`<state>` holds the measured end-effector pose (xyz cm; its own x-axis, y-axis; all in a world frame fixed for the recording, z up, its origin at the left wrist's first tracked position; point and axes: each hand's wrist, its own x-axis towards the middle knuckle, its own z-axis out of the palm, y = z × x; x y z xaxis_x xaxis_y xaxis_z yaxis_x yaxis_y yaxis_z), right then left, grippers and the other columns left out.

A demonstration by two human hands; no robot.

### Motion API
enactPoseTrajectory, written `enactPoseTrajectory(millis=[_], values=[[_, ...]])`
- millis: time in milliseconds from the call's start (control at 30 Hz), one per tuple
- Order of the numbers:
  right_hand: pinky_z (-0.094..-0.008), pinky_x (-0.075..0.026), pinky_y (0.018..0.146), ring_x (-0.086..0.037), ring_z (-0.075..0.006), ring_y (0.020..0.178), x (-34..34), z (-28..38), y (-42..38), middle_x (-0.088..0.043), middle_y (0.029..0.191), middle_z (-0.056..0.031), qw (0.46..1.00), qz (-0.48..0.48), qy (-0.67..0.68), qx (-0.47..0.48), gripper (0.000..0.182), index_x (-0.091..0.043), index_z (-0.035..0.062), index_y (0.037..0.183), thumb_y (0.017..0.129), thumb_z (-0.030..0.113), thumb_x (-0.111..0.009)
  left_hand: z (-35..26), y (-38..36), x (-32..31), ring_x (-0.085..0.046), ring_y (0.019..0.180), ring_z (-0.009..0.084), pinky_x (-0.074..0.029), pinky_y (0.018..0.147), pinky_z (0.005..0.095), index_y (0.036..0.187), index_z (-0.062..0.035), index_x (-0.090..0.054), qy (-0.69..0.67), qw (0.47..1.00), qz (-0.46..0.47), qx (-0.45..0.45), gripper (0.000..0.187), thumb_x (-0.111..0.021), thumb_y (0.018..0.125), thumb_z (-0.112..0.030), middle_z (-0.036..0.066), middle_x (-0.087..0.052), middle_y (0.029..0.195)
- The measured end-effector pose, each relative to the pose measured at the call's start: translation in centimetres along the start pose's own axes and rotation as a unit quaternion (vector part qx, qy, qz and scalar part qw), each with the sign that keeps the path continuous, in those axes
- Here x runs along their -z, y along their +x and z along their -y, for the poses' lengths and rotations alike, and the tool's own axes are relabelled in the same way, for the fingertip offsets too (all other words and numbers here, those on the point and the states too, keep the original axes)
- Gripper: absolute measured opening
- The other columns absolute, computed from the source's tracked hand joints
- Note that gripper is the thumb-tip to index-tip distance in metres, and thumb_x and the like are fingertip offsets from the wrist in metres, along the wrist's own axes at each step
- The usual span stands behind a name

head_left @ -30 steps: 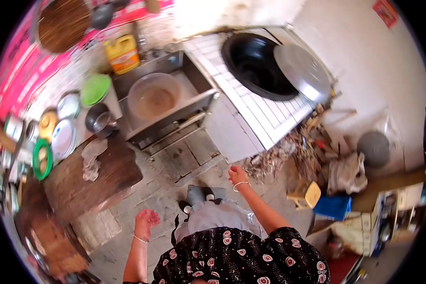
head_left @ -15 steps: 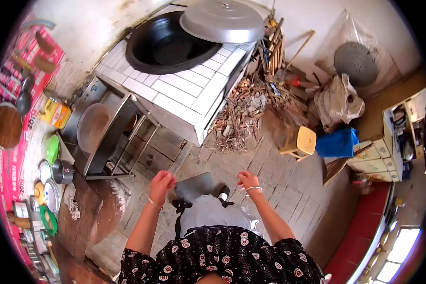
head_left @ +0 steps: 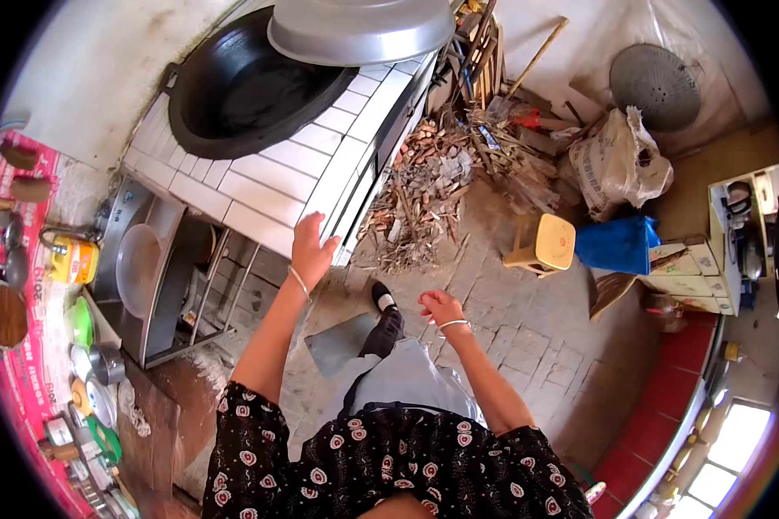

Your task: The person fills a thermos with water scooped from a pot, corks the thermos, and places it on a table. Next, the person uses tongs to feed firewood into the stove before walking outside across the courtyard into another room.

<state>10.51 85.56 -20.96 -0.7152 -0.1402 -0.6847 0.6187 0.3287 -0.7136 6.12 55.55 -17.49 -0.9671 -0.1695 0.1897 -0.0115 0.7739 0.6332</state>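
Observation:
My left hand (head_left: 313, 249) is raised in front of the tiled stove (head_left: 273, 179), overlapping its near corner in this view. Its thumb stands apart from the fingers, and it holds nothing. Lower and to the right, my right hand (head_left: 442, 308) hangs over the floor with fingers loosely bent and slightly apart, also without anything in it. A large black wok (head_left: 264, 95) is set into the stove top. The wide silver lid (head_left: 363, 30) covers part of the wok's right side.
Broken wood and scraps (head_left: 424, 199) are heaped right of the stove. A small wooden stool (head_left: 550, 242) stands beside a blue bin (head_left: 616, 245). On the left are a metal rack (head_left: 160, 285) and dishes (head_left: 104, 363). A grey flat sheet (head_left: 342, 344) lies near my feet.
I have stepped closer to the stove, one foot forward. My left hand has risen toward the stove's corner and its fingers have spread. My right hand has shifted slightly left and up.

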Motion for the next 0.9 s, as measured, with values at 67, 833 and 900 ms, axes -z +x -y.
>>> enactPoseTrajectory(millis=[67, 833, 900], values=[[-0.0231, -0.046, 0.05, -0.059, -0.0105, 0.064, 0.7, 2.1, 2.2, -0.062, 0.081, -0.0028, 1.0, 0.0, -0.016, -0.007, 0.02, -0.06, 0.0042, 0.092, 0.082, 0.019, -0.052, 1.4, 4.2, -2.2, -0.036, 0.115, 0.0377, -0.029, 0.097, 0.0428, 0.116, 0.0006, -0.043, 0.034, 0.999, -0.007, -0.021, 0.055, -0.064, 0.07, -0.02, 0.02, -0.043, 0.122], [-0.0287, -0.045, 0.055, -0.06, -0.0167, 0.068, 0.5, 18.8, 36.5, -0.063, 0.081, -0.0086, 0.992, -0.091, 0.032, 0.076, 0.023, -0.06, 0.0041, 0.099, 0.083, 0.019, -0.054, 0.3, 18.3, -4.8, -0.014, 0.129, 0.0319, -0.012, 0.098, 0.0547, 0.129, -0.009, -0.034, 0.156, 0.98, 0.098, 0.075, 0.084, -0.072, 0.057, -0.03, 0.008, -0.023, 0.139], [-0.0257, -0.045, 0.054, -0.059, -0.0126, 0.07, 1.8, 18.3, 41.6, -0.063, 0.085, -0.0048, 0.988, -0.1, -0.064, 0.103, 0.023, -0.058, 0.0042, 0.103, 0.083, 0.016, -0.053, 0.4, 18.3, -5.2, -0.015, 0.129, 0.0318, -0.012, 0.098, 0.0545, 0.129, -0.0088, -0.034, 0.156, 0.98, 0.095, 0.076, 0.084, -0.073, 0.057, -0.029, 0.007, -0.022, 0.139]])
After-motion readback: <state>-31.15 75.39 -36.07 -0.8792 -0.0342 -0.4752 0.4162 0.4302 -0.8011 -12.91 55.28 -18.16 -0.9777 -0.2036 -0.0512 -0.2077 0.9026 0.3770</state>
